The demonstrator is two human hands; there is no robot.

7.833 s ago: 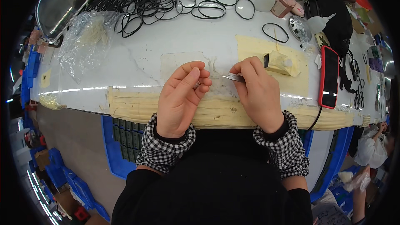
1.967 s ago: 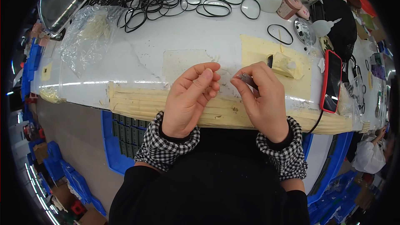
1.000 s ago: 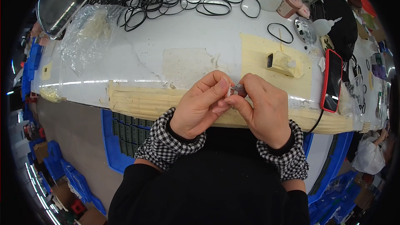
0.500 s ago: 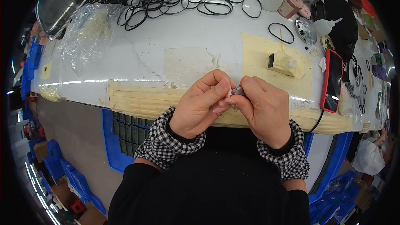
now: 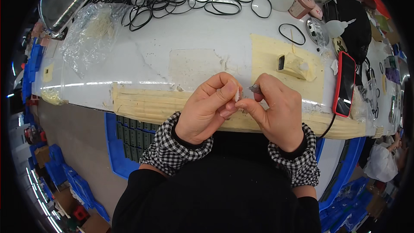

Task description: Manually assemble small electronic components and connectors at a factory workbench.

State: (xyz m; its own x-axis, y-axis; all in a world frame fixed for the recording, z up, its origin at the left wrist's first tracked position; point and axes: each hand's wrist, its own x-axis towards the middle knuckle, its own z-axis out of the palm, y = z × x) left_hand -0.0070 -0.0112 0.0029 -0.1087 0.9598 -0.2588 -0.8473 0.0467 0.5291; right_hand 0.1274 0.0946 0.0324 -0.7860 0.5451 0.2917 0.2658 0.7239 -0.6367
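Above the table's front edge my left hand (image 5: 210,105) is closed, with a small white piece (image 5: 236,95) pinched between thumb and fingertips. Close by on the right is my right hand (image 5: 278,108), its fingers curled around a small grey pointed piece (image 5: 255,88) that looks like a blade. The right thumb reaches out toward the white piece, apart from the curled forefinger. Most of the grey piece is hidden inside the fingers. Both forearms wear black-and-white checked sleeve covers.
Black rubber loops (image 5: 223,5) lie heaped at the back, beside a clear plastic bag (image 5: 90,39). A tape-wrapped block (image 5: 297,66) sits on a yellow sheet (image 5: 267,51). Right of it lies a red-cased phone (image 5: 343,84). Beige tape (image 5: 146,103) covers the table's front edge.
My right forefinger with the grey piece has lifted up and away from the white piece, opening a gap to the thumb. The left hand has hardly moved.
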